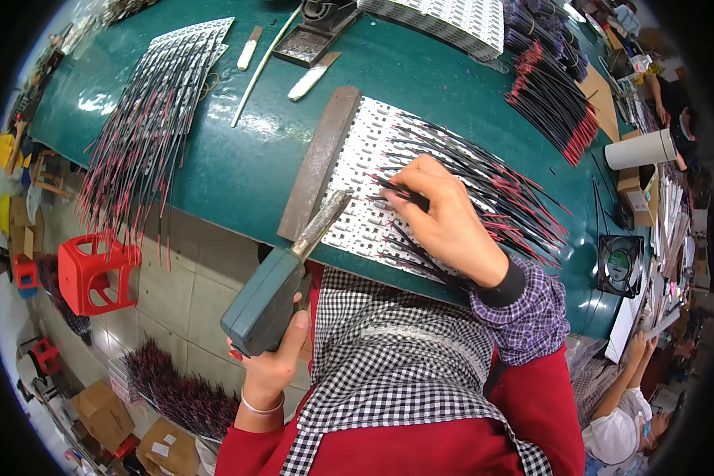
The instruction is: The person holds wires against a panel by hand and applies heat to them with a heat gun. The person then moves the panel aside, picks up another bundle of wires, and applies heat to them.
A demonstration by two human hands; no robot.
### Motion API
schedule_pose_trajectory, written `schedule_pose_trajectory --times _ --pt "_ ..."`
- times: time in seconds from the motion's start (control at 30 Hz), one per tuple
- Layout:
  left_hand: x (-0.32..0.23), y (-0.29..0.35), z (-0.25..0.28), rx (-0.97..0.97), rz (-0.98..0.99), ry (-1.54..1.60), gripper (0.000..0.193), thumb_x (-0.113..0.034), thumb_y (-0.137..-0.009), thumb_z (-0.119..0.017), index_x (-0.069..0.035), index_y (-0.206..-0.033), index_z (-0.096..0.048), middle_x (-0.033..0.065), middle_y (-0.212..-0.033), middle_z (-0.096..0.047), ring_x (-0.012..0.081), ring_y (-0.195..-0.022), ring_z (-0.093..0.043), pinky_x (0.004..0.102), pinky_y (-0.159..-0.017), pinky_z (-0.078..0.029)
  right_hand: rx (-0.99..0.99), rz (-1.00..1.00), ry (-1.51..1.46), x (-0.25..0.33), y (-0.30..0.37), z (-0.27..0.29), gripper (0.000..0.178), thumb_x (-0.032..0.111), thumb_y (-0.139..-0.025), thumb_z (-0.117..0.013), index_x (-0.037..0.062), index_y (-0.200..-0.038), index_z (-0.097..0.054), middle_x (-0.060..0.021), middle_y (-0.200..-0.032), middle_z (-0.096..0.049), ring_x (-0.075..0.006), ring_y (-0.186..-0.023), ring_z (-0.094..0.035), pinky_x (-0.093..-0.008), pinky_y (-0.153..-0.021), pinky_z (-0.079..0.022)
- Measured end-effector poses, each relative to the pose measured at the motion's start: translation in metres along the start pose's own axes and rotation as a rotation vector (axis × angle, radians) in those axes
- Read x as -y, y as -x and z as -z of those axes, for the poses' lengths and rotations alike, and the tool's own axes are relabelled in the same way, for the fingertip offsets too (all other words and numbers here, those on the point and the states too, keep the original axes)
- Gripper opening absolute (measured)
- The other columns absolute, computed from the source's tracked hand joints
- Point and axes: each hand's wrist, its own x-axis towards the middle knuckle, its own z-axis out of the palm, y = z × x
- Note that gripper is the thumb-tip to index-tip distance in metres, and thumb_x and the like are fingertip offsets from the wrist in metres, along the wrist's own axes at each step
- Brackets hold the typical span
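Observation:
My left hand (274,361) is wrapped round a boxy dark-green soldering gun (263,301). Its metal barrel (322,226) points up and right, with the tip over a white circuit-board panel (358,151). At the middle of that panel, my right hand (446,218) pinches black wire (404,193) between thumb and fingers; how many strands it holds is hidden. More black wires with red ends (523,184) fan out to the right from the panel, passing beneath and beside this hand. A flat metal bar (319,166) lies along the panel's left edge.
Another wired panel (190,36) lies at the far left, its wires hanging over the table edge. Farther back are a stack of white panels (452,20), knives (313,77) and wire bundles (551,103). A small fan (619,266) stands right; a red stool (95,274) stands left.

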Motion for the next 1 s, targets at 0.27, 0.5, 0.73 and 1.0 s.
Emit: schedule_pose_trajectory --times 0.27,0.5,0.73,1.0 --pt "0.005 0.006 0.006 -0.029 -0.003 -0.012 0.04 0.011 -0.084 -0.061 0.007 -0.123 -0.055 0.0152 -0.107 -0.066 0.0102 -0.058 -0.055 0.0241 -0.05 -0.044 -0.047 -0.054 -0.137 0.018 0.012 -0.005 0.022 0.0 -0.073 -0.064 -0.0031 -0.094 -0.067 -0.0179 -0.086 -0.066 -0.0321 -0.075 -0.067 -0.0388 -0.068 -0.053" --pt "0.003 0.01 0.004 -0.032 0.019 0.043 0.041 0.01 -0.084 -0.063 0.006 -0.124 -0.055 0.0148 -0.107 -0.067 0.0097 -0.058 -0.055 0.0239 -0.05 -0.044 -0.015 -0.093 -0.084 0.013 0.01 -0.015 0.018 0.003 -0.073 -0.065 -0.0032 -0.089 -0.068 -0.0187 -0.082 -0.066 -0.0351 -0.073 -0.066 -0.0406 -0.067 -0.051" --pt "-0.003 0.01 0.002 -0.049 0.152 0.118 0.039 0.006 -0.082 -0.072 0.007 -0.12 -0.062 0.0155 -0.11 -0.07 0.0194 -0.099 -0.068 0.0298 -0.086 -0.054 -0.028 -0.089 -0.035 0.011 0.007 -0.018 0.015 0.007 -0.077 -0.068 -0.0022 -0.089 -0.068 -0.0198 -0.081 -0.068 -0.0378 -0.073 -0.065 -0.0456 -0.067 -0.05" --pt "-0.004 0.01 0.002 -0.05 0.162 0.101 0.033 0.006 -0.081 -0.073 0.007 -0.113 -0.066 0.0119 -0.106 -0.072 0.0158 -0.094 -0.069 0.0266 -0.082 -0.055 -0.005 -0.091 0.011 0.014 0.004 -0.018 0.016 0.011 -0.078 -0.07 -0.0025 -0.087 -0.068 -0.0194 -0.082 -0.068 -0.0377 -0.072 -0.065 -0.0447 -0.066 -0.05"
